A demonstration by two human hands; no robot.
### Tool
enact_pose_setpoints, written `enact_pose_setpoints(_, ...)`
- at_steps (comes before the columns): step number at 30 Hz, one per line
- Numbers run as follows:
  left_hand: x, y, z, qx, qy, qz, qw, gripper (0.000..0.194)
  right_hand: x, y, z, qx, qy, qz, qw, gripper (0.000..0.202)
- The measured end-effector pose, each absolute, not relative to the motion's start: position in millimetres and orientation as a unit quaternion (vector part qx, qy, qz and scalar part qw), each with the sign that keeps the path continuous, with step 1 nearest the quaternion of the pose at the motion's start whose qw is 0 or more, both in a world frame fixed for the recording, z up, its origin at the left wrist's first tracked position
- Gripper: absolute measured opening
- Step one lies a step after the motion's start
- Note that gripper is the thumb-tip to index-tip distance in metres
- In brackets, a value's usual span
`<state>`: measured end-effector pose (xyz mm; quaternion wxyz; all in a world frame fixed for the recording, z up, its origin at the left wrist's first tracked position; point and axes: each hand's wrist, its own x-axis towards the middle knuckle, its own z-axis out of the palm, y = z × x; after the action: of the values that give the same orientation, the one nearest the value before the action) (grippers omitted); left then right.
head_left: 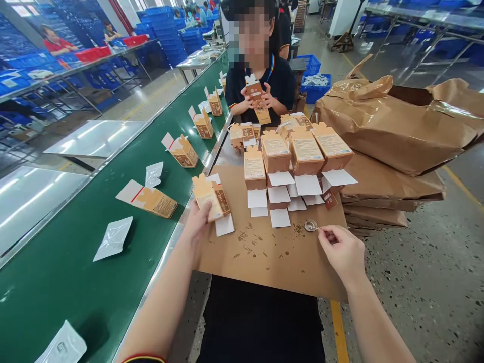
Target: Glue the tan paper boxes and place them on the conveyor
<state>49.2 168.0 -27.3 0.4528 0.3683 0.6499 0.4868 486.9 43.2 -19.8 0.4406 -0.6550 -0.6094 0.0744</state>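
An open-ended carton (212,204) is gripped by the left hand (197,220), with the thumb pressed on its printed near side; a white flap (225,225) is spread out just right of those fingers. By the right hand (342,249), a thin stem (316,229) is pinched narrowly between thumb and forefinger. Just left of these fingertips, a small round item (310,226) is seen over the cardboard sheet (264,264); what it is cannot be told. Dark marks (247,241) are scattered between the two hands. Beyond the fingers of both, stacked cartons (295,151) are set with white flaps sticking out. Left of the left fingers, a lying carton (161,202) and pale pouches (114,237) are spread on a green belt (124,287). Beyond the right fingers, brown bundles (389,126) are piled. Farther ahead, another carton (254,92) is held in both hands by a co-worker (283,83).
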Motion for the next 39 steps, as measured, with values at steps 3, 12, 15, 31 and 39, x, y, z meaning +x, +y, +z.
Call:
enact_pose_setpoints(3, 62, 130, -46, 0.337, 0.551, 0.563, 0.516, 0.079, 488, 44, -21, -0.647, -0.621, 0.069, 0.438, 0.035)
enact_pose_setpoints(12, 68, 113, -42, 0.388, 0.545, 0.508, 0.542, 0.088, 377, 32, -20, -0.514, -0.643, 0.274, 0.497, 0.02)
enact_pose_setpoints(15, 68, 113, -43, 0.395, 0.546, 0.506, 0.538, 0.087, 325, 50, -32, -0.489, -0.666, 0.333, 0.455, 0.024)
enact_pose_setpoints(31, 77, 77, -38, 0.503, 0.592, 0.439, 0.451, 0.084, 363, 37, -23, -0.514, -0.661, 0.303, 0.455, 0.026)
enact_pose_setpoints(39, 83, 68, -49, 0.533, 0.657, 0.42, 0.328, 0.078, 383, 10, -11, -0.527, -0.628, 0.292, 0.493, 0.025)
